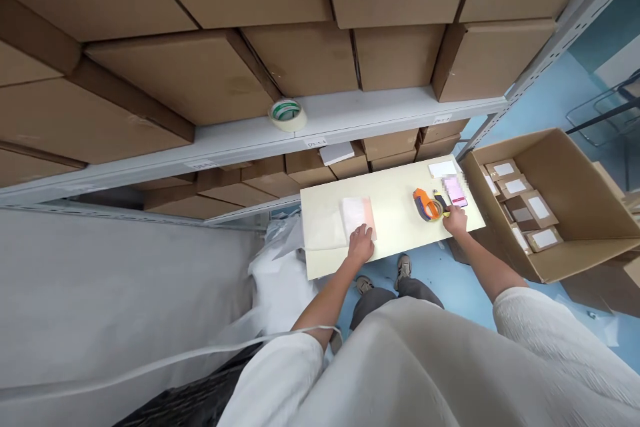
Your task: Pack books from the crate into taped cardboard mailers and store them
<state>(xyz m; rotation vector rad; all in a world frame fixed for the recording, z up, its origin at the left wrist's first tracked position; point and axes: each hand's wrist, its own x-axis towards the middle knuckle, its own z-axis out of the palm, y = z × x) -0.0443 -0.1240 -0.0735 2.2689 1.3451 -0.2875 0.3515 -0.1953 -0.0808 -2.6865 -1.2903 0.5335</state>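
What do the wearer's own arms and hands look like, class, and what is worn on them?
Both arms come out of loose, white, short sleeves of lightly textured cloth. Below them the forearms are bare. The left hand and right hand wear no gloves. A thin, pale strip crosses the left arm near its sleeve; whether it is worn is unclear.

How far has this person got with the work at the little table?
Partway, I'd judge. Apparently done: several small cardboard boxes with white labels lie in the open carton. In hand: the left hand rests on a white packet on the table; the right hand is by the orange tape dispenser. Probably remaining: that packet, which is unboxed, and perhaps more boxes, as the carton has room.
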